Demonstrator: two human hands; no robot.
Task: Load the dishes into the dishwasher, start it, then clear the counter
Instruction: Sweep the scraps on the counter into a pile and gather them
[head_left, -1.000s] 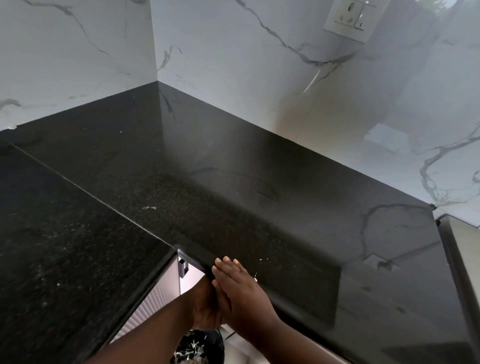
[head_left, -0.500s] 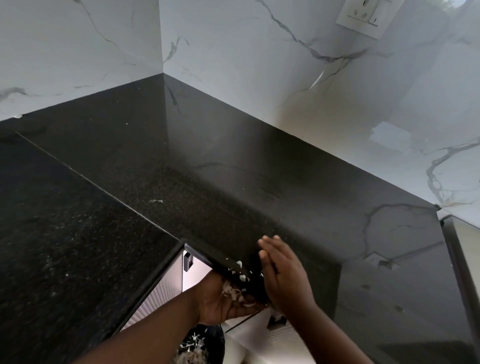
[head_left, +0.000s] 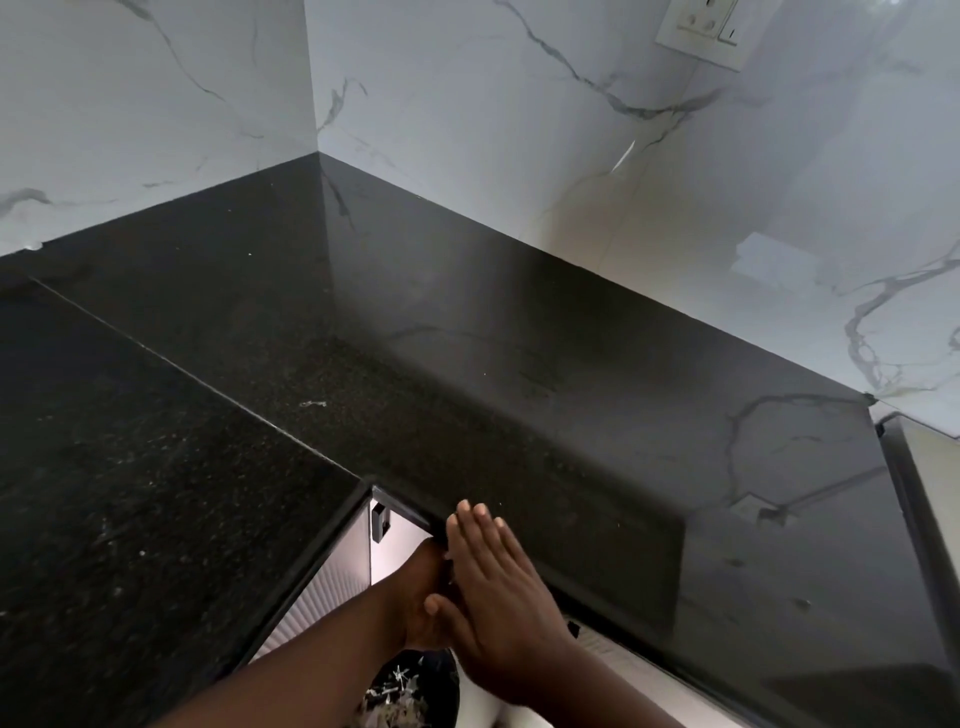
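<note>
Head view: black speckled counter (head_left: 467, 364) wraps an inside corner under white marble-look walls (head_left: 519, 130), socket plate (head_left: 701, 31) upper right. Right hand (head_left: 493, 587) flat, fingers straight and together, its edge on the counter's front lip, holding nothing. Left hand (head_left: 421, 597) sits below the lip against the right palm, mostly hidden, grip unclear; dark bin (head_left: 410, 691) with pale scraps directly beneath.

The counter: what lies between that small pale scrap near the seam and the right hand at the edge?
In the head view, only bare black counter lies between the scrap and the right hand.
</note>
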